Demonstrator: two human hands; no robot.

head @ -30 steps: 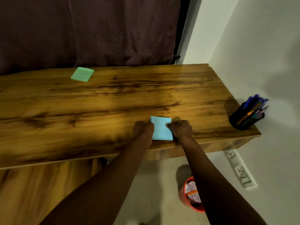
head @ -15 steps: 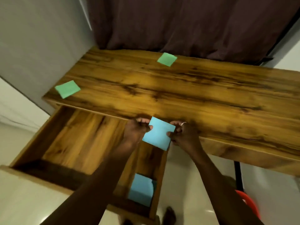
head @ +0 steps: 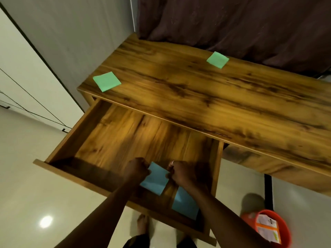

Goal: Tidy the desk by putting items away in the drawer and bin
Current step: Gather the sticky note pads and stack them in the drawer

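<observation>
A blue paper square (head: 155, 179) hangs over the open wooden drawer (head: 114, 138), pinched on its left edge by my left hand (head: 137, 170) and on its right edge by my right hand (head: 180, 173). Another blue paper (head: 185, 204) lies on the drawer floor in the near right corner, partly under my right forearm. Two green paper squares rest on the wooden desk (head: 223, 101): one (head: 107, 81) at the left end, one (head: 217, 59) near the back edge.
An orange bin (head: 284, 231) with paper scraps inside stands on the pale floor at the lower right, below the desk. A dark curtain hangs behind the desk and a grey wall runs along the left. My bare foot (head: 142, 223) shows under the drawer front.
Both hands have carried the blue paper from the desk's front edge leftward and down, so it now hangs over the open drawer. The view swung left; the pen holder is out of sight.
</observation>
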